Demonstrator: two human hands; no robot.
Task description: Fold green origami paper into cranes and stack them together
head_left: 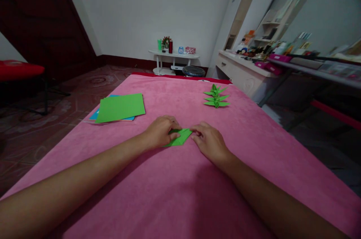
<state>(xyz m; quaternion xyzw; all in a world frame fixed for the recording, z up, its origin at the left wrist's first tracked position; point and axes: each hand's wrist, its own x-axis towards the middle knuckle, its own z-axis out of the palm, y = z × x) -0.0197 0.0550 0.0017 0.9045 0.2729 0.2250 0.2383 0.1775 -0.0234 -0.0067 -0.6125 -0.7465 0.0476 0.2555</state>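
A folded piece of green paper (182,138) lies on the pink cloth in front of me, with crease lines across it. From the left, my left hand (164,130) grips it, thumb on top of the paper and fingers curled over its far edge. My right hand (209,140) pinches the pointed right corner between thumb and fingertips. Part of the paper's left end is hidden under my left hand.
A stack of green sheets (121,107) over blue ones (94,115) lies at the left. Folded green paper figures (216,98) stand at the back right of the pink-covered surface (169,96). Beyond are a small white table (175,55) and a cluttered dresser (245,66).
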